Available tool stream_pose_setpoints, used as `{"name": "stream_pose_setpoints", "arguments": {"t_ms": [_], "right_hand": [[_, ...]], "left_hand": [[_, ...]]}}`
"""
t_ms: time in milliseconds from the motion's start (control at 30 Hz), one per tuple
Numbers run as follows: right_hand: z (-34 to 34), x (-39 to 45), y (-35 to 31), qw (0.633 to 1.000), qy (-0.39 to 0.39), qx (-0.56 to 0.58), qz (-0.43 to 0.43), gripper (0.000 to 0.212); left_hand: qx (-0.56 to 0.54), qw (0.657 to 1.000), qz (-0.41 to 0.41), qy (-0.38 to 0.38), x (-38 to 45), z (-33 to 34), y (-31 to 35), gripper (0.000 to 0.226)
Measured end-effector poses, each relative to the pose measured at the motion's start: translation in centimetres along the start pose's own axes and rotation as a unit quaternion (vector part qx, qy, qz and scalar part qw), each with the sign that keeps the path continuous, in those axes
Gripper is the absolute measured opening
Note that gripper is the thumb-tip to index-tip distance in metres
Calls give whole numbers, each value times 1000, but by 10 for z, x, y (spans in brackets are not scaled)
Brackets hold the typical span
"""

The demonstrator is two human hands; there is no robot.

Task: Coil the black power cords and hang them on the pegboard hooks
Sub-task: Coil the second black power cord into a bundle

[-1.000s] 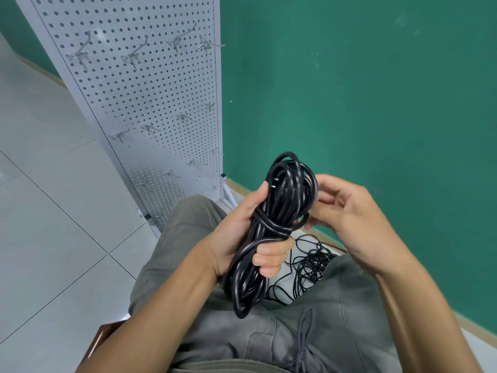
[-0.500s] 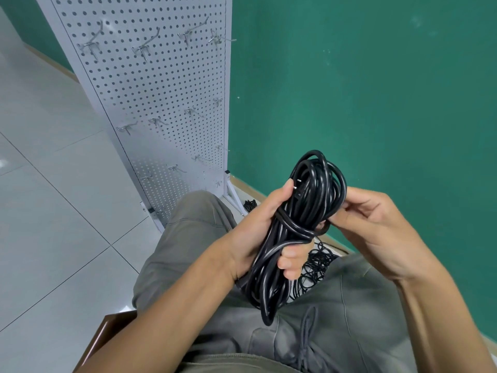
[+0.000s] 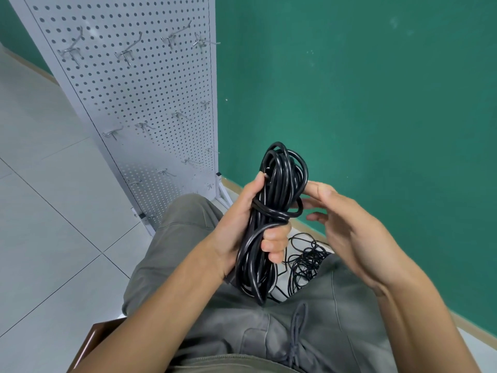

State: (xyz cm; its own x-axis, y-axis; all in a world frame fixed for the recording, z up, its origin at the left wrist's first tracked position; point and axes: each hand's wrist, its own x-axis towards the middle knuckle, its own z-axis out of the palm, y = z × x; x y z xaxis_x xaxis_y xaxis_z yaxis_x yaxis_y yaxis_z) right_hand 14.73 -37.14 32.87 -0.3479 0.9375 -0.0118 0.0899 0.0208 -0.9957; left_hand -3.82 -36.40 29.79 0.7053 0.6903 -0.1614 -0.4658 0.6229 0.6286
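1. Since a moment ago, the right hand (image 3: 347, 224) is seen drawn slightly back from the coil, fingers loosened; the bundle is held further left than half a second ago.
2. Left hand (image 3: 242, 227): grip wrapped tight round the middle of the coiled black cord (image 3: 271, 211), thumb up along its side.
3. Right hand: fingers spread, fingertips just touching the upper loops.
4. A wrap of cord is noted round the bundle's waist.
5. Loose cords (image 3: 306, 262) lie on the floor between the knees.
6. Pegboard (image 3: 150, 90) stands ahead-left, hooks (image 3: 126, 53) bare.

pegboard (image 3: 139, 84) top cropped, right fingertips (image 3: 301, 204) behind coil (image 3: 271, 211)
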Motion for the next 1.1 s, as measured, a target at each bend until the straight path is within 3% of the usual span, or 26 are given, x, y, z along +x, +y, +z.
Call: {"name": "stream_pose_setpoints", "arguments": {"t_ms": [133, 267, 333, 467, 800, 1100], "right_hand": [[12, -2, -9, 998, 47, -49, -11, 43], [26, 1, -13, 993, 112, -22, 12, 46], [32, 3, -13, 986, 164, 5, -1, 33], [36, 5, -12, 975, 212, 54, -28, 18], [29, 2, -17, 978, 179, 102, -34, 23], [25, 1, -24, 977, 197, 66, -53, 16]], "left_hand": [[94, 991, 28, 94, 2, 8, -3, 68], [209, 957, 85, 184, 0, 22, -7, 65], [254, 938, 120, 205, 0, 27, -7, 56], [297, 916, 154, 222, 1, 27, -7, 48], [299, 897, 188, 263, 1, 30, -10, 53], [280, 910, 182, 246, 0, 37, -11, 49]]}}
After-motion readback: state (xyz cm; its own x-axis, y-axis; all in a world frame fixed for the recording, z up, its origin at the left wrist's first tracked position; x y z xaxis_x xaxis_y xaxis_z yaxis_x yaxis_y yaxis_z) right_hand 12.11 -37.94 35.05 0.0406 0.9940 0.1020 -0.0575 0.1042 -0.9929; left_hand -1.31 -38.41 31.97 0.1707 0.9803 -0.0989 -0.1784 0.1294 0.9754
